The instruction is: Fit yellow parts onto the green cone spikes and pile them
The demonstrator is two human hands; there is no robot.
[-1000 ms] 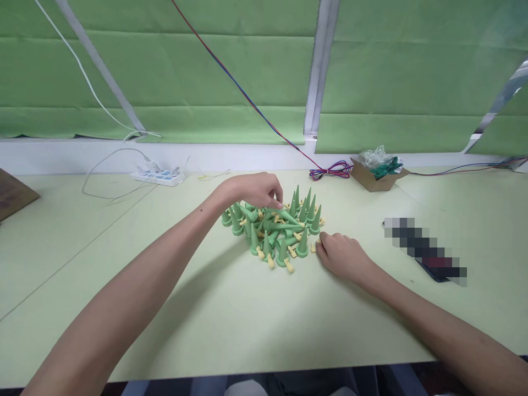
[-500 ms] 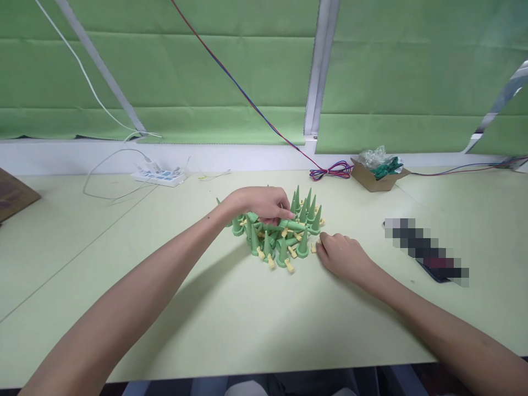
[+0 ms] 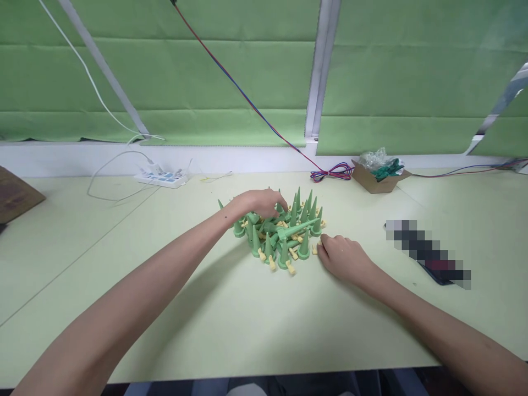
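My left hand (image 3: 266, 203) hovers over the back of a pile of green cones, its fingers bent downward with a gap between thumb and forefinger. I see nothing held there, though the cones partly hide its fingertips. One green cone (image 3: 297, 229) lies on its side across the pile, in front of that hand. Other cones stand upright around it, such as a green cone (image 3: 284, 254) at the front. Closed and resting on the table, my right hand (image 3: 344, 257) is at the pile's right edge. A small yellow piece (image 3: 314, 249) lies beside its fingertips; what the fingers pinch is hidden.
Several yellow pieces, one a yellow clip-like part (image 3: 291, 268), lie around the cones. A blurred dark object (image 3: 427, 253) is on the right. Farther back are a cardboard box (image 3: 377, 181), a coiled cable (image 3: 331, 172) and a white power strip (image 3: 163, 177).
My left hand has drawn back from the lying cone and let go of it, and its fingers have spread. The right hand stays in nearly the same place.
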